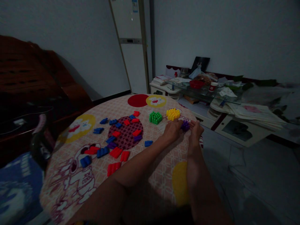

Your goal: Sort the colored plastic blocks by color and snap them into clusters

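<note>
A cluster of small purple plastic pieces [185,125] stands upright near the right side of the round table [161,184]. My left hand [173,129] is against its left side, fingers curled and partly hidden. From the right, my right hand [196,128] cups the same cluster, its fingers bent towards it. Just behind my left hand is a tight group of yellow pieces [172,114]. Further left stands a similar group of green pieces [155,117]. Whether any single piece is pinched between my fingers is too small and dark to see.
Loose red pieces [113,168], blue pieces [102,152] and a few purple ones lie scattered over the table's left and middle. A cluttered cabinet [243,131] stands beyond the right edge. On the left are a wooden bench [30,72] and a chair arm [38,143].
</note>
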Motion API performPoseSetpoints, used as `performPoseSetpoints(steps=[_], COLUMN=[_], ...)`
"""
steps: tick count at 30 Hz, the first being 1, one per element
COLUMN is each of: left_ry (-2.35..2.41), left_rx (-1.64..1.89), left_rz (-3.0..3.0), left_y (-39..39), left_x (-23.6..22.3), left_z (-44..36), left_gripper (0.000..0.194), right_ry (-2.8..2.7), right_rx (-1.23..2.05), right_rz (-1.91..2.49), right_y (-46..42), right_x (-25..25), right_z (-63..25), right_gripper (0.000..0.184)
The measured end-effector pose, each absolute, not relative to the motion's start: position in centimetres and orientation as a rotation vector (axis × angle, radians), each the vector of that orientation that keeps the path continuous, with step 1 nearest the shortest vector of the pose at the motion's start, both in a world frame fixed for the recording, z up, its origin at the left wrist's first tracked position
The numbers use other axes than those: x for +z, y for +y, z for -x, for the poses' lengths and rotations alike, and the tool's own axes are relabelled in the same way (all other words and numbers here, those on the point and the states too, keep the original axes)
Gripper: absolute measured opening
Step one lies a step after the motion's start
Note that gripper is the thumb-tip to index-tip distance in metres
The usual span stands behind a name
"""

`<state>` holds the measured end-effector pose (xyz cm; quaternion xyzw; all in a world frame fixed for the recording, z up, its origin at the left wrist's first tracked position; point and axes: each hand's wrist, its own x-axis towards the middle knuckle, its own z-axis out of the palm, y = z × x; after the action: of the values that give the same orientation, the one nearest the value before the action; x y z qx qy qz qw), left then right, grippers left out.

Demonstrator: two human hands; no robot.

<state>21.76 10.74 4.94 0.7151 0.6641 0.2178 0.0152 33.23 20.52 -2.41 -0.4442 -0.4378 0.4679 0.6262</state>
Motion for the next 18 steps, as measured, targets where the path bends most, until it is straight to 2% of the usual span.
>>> performPoseSetpoints(steps=[6,11,14,18], left_ry=[1.993,2.265,2.459,2.422], left_rx=[0.581,0.482,0.332,0.087], left_rz=[-2.209,-1.986,-1.858,-1.839], left_y=[4.7,0.6,-0.8,-1.2], left_x=[6.6,8.2,7.8,5.9], left_z=[-18.2,-11.8,-7.7,-5.5], left_gripper=[0.029,0.02,0.018,0.021], right_ry=[-0.862,-0.871,-0.893,-0.808], right_rx=[1.016,1.016,1.005,1.028], right_rz=[1.105,1.155,1.155,1.198], right_y=[21.5,23.2,23.6,23.3], right_x=[-2.5,-3.2,-3.4,-2.9], right_z=[-32.8,-32.8,-32.9,-32.7], right_gripper=[0.04,0.048,0.05,0.041])
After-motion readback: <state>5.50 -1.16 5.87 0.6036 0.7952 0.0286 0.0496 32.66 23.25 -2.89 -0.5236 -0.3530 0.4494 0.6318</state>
